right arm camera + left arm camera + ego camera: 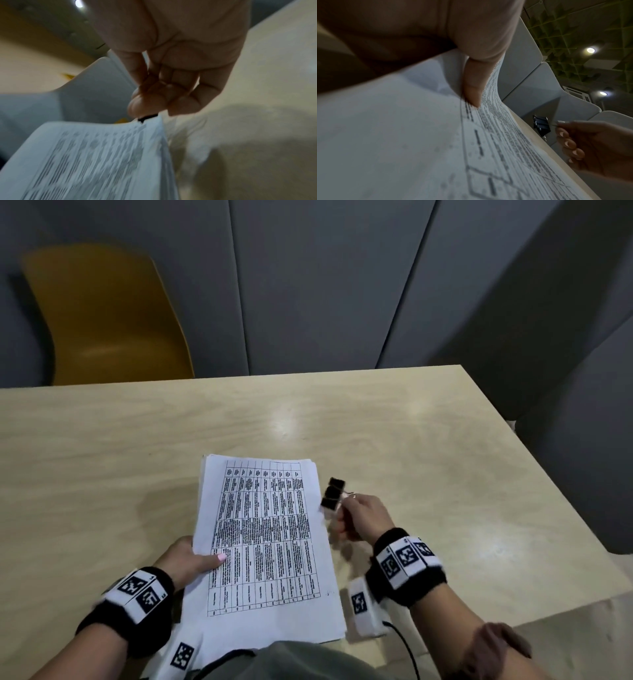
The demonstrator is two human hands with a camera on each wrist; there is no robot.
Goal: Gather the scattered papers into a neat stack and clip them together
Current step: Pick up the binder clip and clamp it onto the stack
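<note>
- Pinching a black binder clip (333, 493) by its wire handles, the right hand (363, 517) hovers just beside the paper stack (263, 542).
- Left hand (186, 561) grips the stack's left edge, thumb on top.
- Stack lies on the wooden table (428, 446), gathered, unclipped.

The papers' (263, 542) printed table is too blurred to read.

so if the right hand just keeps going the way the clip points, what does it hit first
Most likely the right edge of the paper stack. The right hand holds the black binder clip just beside that edge, mouth toward it; motion blur leaves the exact height unclear.
</note>
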